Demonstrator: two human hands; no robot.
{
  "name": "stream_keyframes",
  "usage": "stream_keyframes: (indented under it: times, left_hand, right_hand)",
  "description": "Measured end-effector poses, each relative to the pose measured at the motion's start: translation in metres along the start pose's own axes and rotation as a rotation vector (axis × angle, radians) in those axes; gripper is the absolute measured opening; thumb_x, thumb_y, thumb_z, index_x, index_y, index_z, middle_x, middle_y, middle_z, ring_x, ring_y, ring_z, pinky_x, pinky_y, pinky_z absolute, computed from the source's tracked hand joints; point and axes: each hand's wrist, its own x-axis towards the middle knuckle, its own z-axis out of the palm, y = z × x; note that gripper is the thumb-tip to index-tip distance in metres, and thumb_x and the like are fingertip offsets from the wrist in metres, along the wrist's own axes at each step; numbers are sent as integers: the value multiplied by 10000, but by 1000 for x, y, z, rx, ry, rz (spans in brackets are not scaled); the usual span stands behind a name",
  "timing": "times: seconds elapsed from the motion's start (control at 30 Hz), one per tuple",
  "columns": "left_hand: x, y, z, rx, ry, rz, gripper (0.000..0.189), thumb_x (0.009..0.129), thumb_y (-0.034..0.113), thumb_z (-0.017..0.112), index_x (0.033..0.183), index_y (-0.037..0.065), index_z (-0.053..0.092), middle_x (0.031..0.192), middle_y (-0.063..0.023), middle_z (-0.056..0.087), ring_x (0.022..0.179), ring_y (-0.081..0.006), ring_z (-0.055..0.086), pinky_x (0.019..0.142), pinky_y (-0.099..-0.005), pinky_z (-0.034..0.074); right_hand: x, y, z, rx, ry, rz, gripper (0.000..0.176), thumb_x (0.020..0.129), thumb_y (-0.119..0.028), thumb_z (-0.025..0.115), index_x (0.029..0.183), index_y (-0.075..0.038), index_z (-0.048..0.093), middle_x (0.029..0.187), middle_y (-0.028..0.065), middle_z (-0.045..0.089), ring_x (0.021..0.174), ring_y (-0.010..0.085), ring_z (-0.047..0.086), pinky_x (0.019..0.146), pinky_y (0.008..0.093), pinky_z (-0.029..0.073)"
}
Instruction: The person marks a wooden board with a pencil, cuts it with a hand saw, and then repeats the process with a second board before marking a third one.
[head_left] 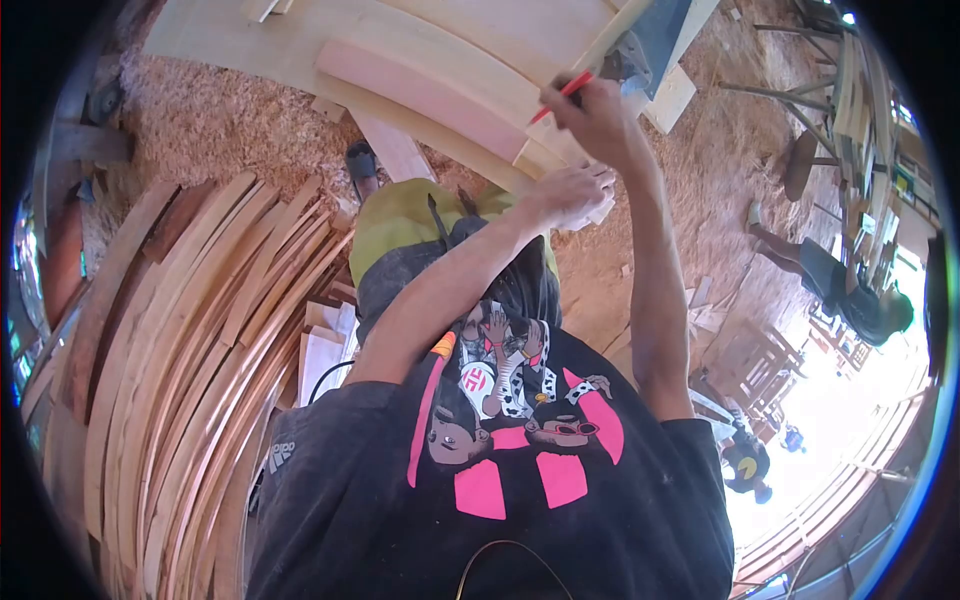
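Observation:
My right hand (597, 118) is closed around a red pencil (562, 97), held slanted above the right end of the work surface. Just below it, my left hand (572, 196) has its fingers closed at the near edge of the boards. A pale piece of wood (601, 213) shows under those fingers; most of it is hidden by the hand. Close to both hands lies a long pinkish board (420, 95) on a wide pale wooden panel (240, 55). Beyond the right hand is a clear, crumpled plastic item (630, 62), too blurred to name.
Long wooden strips (190, 370) are stacked to my left. Shavings (230, 130) cover the floor. To the right a person (845, 290) stands near leaning timber (868, 110); another person (745, 455) is farther back. An offcut (672, 98) sticks out at the panel's right.

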Motion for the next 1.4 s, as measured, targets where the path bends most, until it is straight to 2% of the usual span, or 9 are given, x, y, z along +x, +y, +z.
stream_keyframes:
  times: [0.07, 0.27, 0.53, 0.77, 0.93, 1.07, 1.2, 1.3, 1.4]
  left_hand:
    - [3, 5, -10, -174, -392, -275, 372, 766, 128, 801, 1122, 91, 695, 1114, -123, 719, 1071, -346, 686, 944, -473, 541]
    - [-9, -1, 9, -169, -93, -143, 377, 751, 129, 802, 1108, 71, 693, 1125, -137, 711, 1108, -348, 672, 956, -482, 534]
    - [5, 7, -22, -33, -238, -103, 436, 721, 119, 795, 1146, 97, 699, 1167, -143, 705, 1152, -322, 666, 965, -479, 536]
    - [-12, -11, 28, -100, -282, -176, 420, 733, 138, 782, 1133, 45, 695, 1150, -156, 710, 1118, -308, 678, 977, -449, 530]
    - [-12, -2, 27, -3, -210, -84, 441, 758, 197, 761, 1166, 47, 684, 1214, -113, 679, 1168, -319, 633, 999, -473, 496]
    - [-7, -17, 41, 36, -293, -72, 489, 851, 256, 685, 1287, 39, 653, 1413, -156, 582, 1373, -360, 500, 1113, -505, 400]
    - [-2, -3, 20, 19, -434, -41, 538, 891, 266, 646, 1351, -11, 614, 1493, -200, 534, 1467, -418, 406, 1207, -530, 314]
    - [-11, -11, 26, 338, -71, 27, 554, 882, 267, 665, 1367, 7, 608, 1487, -210, 536, 1477, -434, 384, 1237, -576, 255]
    - [-12, -3, 7, 408, -501, -111, 593, 891, 248, 660, 1439, 47, 551, 1451, -195, 551, 1390, -415, 460, 1121, -578, 360]
  right_hand:
    - [-1, 0, 11, 38, -131, 11, 331, 1012, -301, 642, 909, 7, 707, 688, 124, 681, 613, 233, 649, 627, 378, 511]
    - [-1, 16, 36, 78, -232, 45, 352, 1005, -320, 651, 925, 18, 709, 671, 126, 667, 609, 241, 635, 636, 383, 509]
    - [2, 12, 4, 8, 20, -28, 348, 985, -299, 645, 871, 27, 689, 701, 182, 690, 658, 339, 687, 647, 445, 523]
    - [-4, 17, 29, 153, -225, 65, 279, 1014, -261, 632, 956, 4, 697, 674, 93, 654, 639, 175, 630, 648, 351, 509]
    - [7, 18, -7, -32, 194, -113, 205, 993, -212, 682, 963, -10, 700, 737, 136, 704, 676, 292, 678, 672, 378, 529]
    - [18, 40, 3, -29, 536, -341, 209, 964, -119, 638, 1163, -77, 687, 965, 188, 695, 929, 372, 685, 796, 478, 548]
    - [28, 43, 18, -381, 363, -48, 441, 899, -52, 634, 1336, -103, 631, 1205, 139, 648, 1162, 348, 608, 930, 481, 516]
    - [48, 63, 30, -454, 376, 39, 501, 898, -57, 613, 1397, -106, 592, 1284, 127, 611, 1249, 337, 558, 1001, 502, 476]
    - [54, 82, 36, -529, 360, 42, 531, 920, -92, 586, 1449, -119, 551, 1352, 133, 575, 1303, 346, 516, 1067, 534, 433]
